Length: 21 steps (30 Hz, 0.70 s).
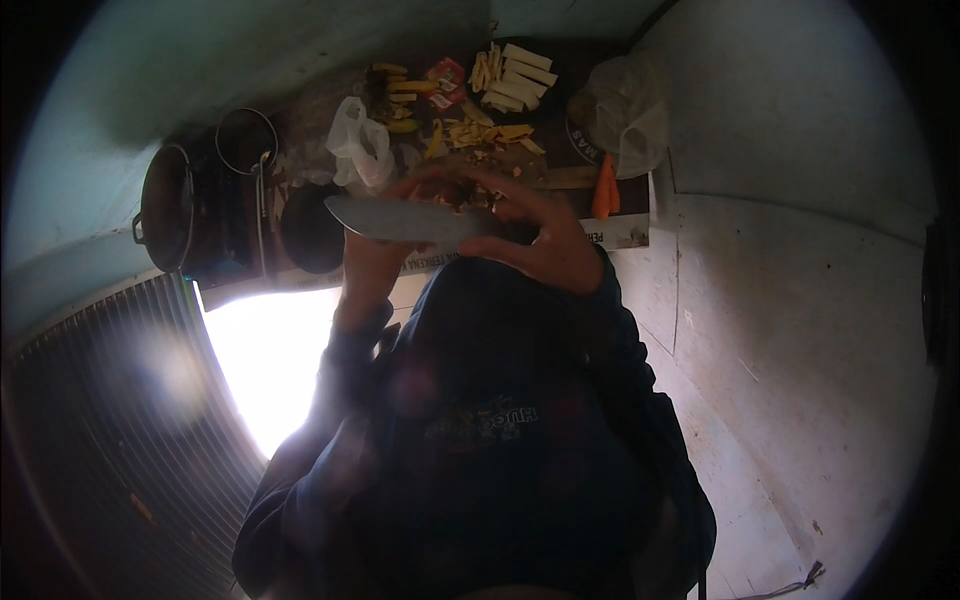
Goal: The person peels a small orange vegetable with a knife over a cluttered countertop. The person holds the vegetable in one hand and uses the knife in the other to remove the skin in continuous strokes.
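My right hand [559, 244] grips a broad kitchen knife [397, 220] near its handle, with the thumb along the near side. The wide metal blade points left and lies across the front of my left hand [375, 262]. Much of the left hand is behind the blade, so whether it holds something is hidden. Small reddish-brown chopped pieces [480, 199] lie between the hands, at the near part of a wooden cutting board [517, 171]. Just beyond them are yellow peels [465, 133].
At the back lie pale cut sticks [529, 75] on a dark plate, yellow bananas or peels [401, 86] and a red packet [446, 82]. Plastic bags [360, 142] [626, 105] flank the board. A carrot [606, 191] lies right; a wok [166, 208] and black pan [311, 229] stand left.
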### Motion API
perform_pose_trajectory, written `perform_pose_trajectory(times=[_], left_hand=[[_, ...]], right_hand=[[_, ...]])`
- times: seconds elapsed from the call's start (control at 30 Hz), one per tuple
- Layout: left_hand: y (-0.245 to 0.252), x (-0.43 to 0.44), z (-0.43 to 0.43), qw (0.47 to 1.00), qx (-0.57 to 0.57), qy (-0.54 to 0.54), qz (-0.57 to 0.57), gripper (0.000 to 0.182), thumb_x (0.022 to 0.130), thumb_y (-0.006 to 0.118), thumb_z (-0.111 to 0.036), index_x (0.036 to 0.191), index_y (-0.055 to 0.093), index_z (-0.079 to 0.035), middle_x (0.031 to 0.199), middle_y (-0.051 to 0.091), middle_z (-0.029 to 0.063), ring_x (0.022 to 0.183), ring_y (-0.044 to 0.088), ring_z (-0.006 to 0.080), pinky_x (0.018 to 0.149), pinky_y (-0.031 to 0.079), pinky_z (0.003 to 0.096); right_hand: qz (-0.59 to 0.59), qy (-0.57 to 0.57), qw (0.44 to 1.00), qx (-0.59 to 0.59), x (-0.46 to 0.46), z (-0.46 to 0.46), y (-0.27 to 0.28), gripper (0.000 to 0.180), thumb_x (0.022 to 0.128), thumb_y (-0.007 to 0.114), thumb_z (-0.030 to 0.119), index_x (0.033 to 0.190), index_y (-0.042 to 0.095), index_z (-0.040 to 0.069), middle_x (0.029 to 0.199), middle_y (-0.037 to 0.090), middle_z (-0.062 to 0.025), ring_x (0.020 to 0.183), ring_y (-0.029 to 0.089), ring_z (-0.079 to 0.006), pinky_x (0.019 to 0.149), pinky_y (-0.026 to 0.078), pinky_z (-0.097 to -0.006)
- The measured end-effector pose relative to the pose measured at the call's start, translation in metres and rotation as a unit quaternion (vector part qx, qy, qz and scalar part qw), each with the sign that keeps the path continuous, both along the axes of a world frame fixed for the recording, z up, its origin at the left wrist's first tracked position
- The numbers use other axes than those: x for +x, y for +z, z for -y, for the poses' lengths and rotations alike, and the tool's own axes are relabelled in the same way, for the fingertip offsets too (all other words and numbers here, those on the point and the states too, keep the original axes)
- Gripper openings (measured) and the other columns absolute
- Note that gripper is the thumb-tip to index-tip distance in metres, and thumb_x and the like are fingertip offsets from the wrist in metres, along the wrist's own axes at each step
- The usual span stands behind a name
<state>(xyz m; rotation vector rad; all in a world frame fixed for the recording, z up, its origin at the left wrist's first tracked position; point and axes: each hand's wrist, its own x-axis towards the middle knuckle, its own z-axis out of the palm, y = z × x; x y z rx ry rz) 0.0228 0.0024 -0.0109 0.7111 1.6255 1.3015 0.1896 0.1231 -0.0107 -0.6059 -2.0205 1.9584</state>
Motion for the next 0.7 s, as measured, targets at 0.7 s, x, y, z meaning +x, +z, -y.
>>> perform_pose_trajectory(times=[0.7], left_hand=[[0.013, -0.011, 0.002, 0.978, 0.161, -0.111, -0.072, 0.051, 0.072, 0.072, -0.004, 0.12, 0.054, 0.0, 0.101, 0.063, 0.0127, 0.093, 0.062, 0.018, 0.082, 0.05, 0.0288]], right_hand=[[0.01, 0.087, 0.993, -0.078, -0.001, -0.011, 0.01, 0.072, 0.067, 0.08, 0.013, 0.129, 0.042, 0.008, 0.117, 0.056, -0.0102, 0.099, 0.059, -0.017, 0.086, 0.045, -0.0316]])
